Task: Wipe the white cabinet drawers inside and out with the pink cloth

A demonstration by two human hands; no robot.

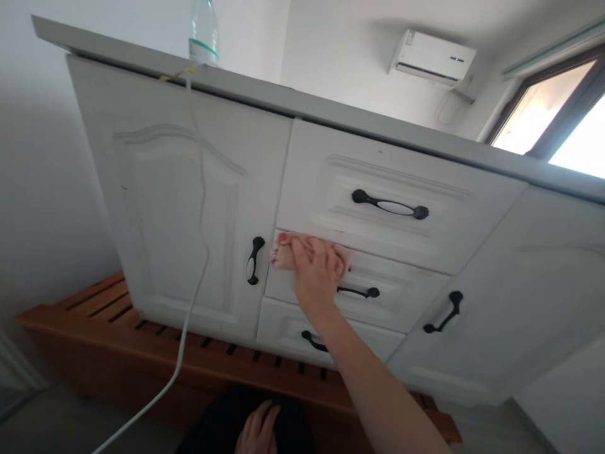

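Note:
My right hand [317, 268] is closed on a pink cloth [283, 255] and presses it flat against the upper left part of the middle drawer [401, 287]. The hand partly hides that drawer's black handle [363, 292]. Low in the view, my left hand [258, 429] lies over my dark-clothed knee [295, 425], its fingers loosely extended and holding nothing. Both hands work in front of a white cabinet [174, 221], with a top drawer [307, 183] above the cloth and a bottom drawer [283, 321] below it.
A white cable [205, 252] hangs from the grey countertop [118, 57] across the left door. A clear bottle [204, 34] stands on top. The cabinet rests on a slatted wooden bench [155, 359]. An air conditioner [432, 58] hangs near a window [543, 107].

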